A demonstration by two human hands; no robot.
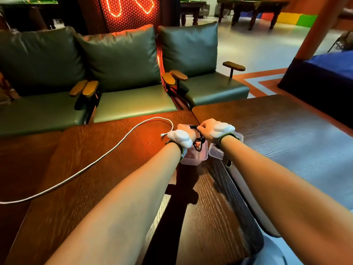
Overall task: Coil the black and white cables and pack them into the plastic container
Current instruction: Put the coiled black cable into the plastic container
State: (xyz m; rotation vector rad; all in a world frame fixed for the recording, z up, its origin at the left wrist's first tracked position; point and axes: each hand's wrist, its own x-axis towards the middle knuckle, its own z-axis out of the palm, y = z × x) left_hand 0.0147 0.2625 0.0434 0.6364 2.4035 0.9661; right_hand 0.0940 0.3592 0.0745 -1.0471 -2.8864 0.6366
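The black cable is found coiled and held directly over the plastic container, which stands on the wooden table. Its lower loops hang within the container's rim. The right hand is closed around the top of the coil, fingers curled. The left hand is placed against the coil's left side; its fingers are largely hidden, so its grip cannot be told. A clear lid is noted just beside the container, under the right wrist. The white cable is left uncoiled across the table, one end lying near the left hand. Green armchairs are seen behind.
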